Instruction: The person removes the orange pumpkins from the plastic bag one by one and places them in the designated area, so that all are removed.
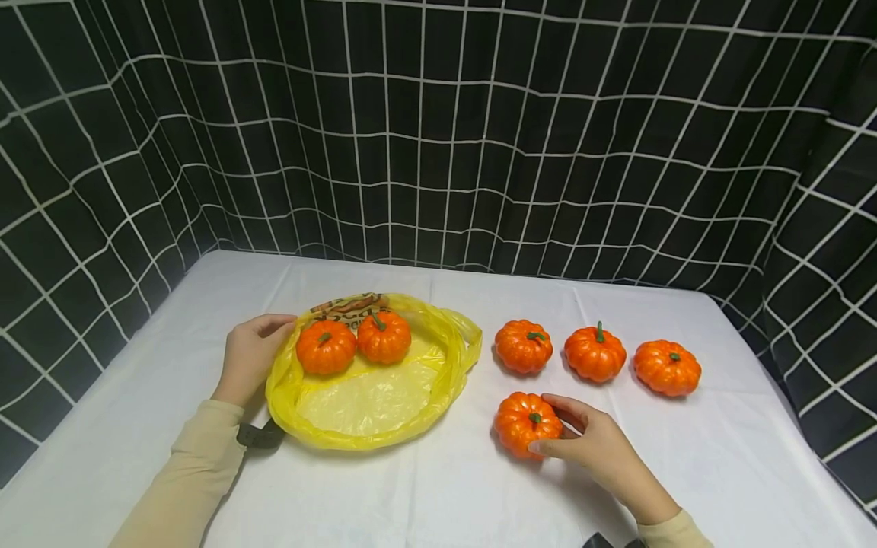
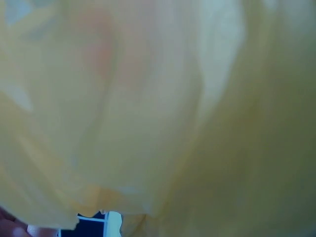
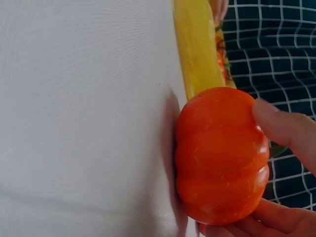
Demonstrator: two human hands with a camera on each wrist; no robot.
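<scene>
In the head view, my right hand (image 1: 592,441) grips a small orange pumpkin (image 1: 524,425) with a green stem, thumb on the near side and fingers on the far side. The right wrist view shows this pumpkin (image 3: 222,155) close up, low against the white cloth. My left hand (image 1: 252,356) holds the left rim of a yellow plastic bag (image 1: 363,441), its fingertips partly hidden by the rim. The bag lies wide open, with two pumpkins (image 1: 326,347) inside at the back left. Blurred yellow plastic (image 2: 148,148) fills most of the left wrist view.
Three more pumpkins (image 1: 594,354) stand in a row on the right of the white-covered table (image 1: 438,510), behind the gripped one. A bag handle (image 1: 469,335) sticks out at the bag's right. Dark cloth with a white grid (image 1: 438,152) hangs behind and along both sides.
</scene>
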